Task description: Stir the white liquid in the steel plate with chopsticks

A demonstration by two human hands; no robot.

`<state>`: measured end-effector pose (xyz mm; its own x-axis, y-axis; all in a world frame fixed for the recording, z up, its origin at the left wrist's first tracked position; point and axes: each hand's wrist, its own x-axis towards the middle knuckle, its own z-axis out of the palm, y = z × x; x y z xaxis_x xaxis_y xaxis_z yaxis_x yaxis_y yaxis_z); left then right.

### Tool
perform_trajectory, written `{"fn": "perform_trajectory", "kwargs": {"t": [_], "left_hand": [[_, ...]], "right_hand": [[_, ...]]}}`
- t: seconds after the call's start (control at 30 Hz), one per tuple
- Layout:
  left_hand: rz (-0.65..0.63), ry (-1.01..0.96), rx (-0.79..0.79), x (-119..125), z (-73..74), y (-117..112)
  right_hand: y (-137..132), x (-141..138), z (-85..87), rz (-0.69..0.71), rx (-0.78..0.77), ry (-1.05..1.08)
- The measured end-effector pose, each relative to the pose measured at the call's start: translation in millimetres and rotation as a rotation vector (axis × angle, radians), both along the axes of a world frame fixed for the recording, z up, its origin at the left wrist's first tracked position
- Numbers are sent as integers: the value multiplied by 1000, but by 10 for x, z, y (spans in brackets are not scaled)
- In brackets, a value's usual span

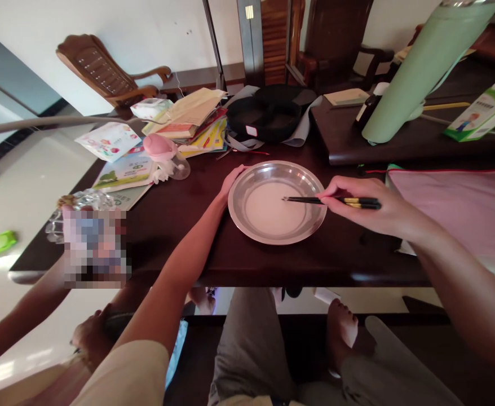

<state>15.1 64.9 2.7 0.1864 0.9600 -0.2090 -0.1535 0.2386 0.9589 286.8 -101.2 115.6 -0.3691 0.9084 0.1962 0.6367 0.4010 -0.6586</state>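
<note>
Head view: noted chopsticks [302,199] pinched in R hand [366,189], pointing L over bowl [277,239] ctr; L hand [232,181] at far-L rim, can't tell grip.

We count two bare hands of our own, one left hand [229,183] and one right hand [374,192]. We find one round, silver metal dish [235,210] and one pair of slim black chopsticks with gold bands [306,199]. Bottles come to three — one tall, pale-green cylindrical bottle [429,73], one small, dark bottle with a white cap [364,113], one clear bottle with a pink top [160,147]. We see at least two brown wooden armchairs [91,62] and one bright-green plastic toy [1,243]; the overlapping books and papers [192,118] we cannot count.
</note>
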Motion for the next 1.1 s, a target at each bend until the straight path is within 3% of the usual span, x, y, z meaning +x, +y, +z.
{"fn": "perform_trajectory", "kwargs": {"t": [0.1,0.17,0.43,0.6,0.77,0.93,1.1], "left_hand": [[18,18,-1,-1,-5,9],[10,8,-9,-7,-10,7],[-40,-6,12,-51,-60,23],[-34,-42,25,-46,-55,21],[-39,-16,25,-39,-23,-11],[-59,-10,27,-39,-6,-20],[-47,-23,38,-35,13,-33]], "right_hand": [[-74,109,153,38,-126,-27],[-107,103,158,90,-169,-10],[49,-202,-196,83,-58,110],[52,4,5,-10,-47,21],[-42,148,154,76,-191,4],[25,-123,-82,153,-193,144],[163,-244,-221,85,-50,154]]}}
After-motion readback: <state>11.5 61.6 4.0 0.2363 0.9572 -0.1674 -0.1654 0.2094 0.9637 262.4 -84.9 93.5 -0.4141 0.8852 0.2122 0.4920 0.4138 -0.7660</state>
